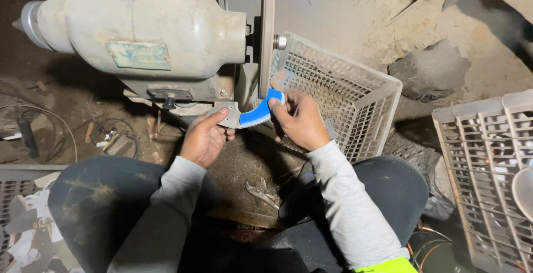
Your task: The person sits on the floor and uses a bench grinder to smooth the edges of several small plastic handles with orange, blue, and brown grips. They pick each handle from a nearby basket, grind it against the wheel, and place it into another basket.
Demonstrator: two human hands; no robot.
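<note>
Both hands hold a curved metal blade [249, 115], grey with a blue-painted band along part of its arc. My left hand [204, 138] grips its grey lower end, thumb on top. My right hand [300, 120] pinches the blue upper end. The blade's upper end sits against the edge of a thin grinding disc [267, 34], which is mounted on the shaft of a large grey motor [139, 29]. Grey sleeves cover both arms, and dark trousers show on my knees below.
A tipped grey plastic basket [344, 92] lies right behind the disc. A second grey crate [488, 173] stands at the right edge. A pair of pliers [260, 192] lies on the dirty floor between my knees. Wires and scraps lie at left; a dark rock [430, 70] at right.
</note>
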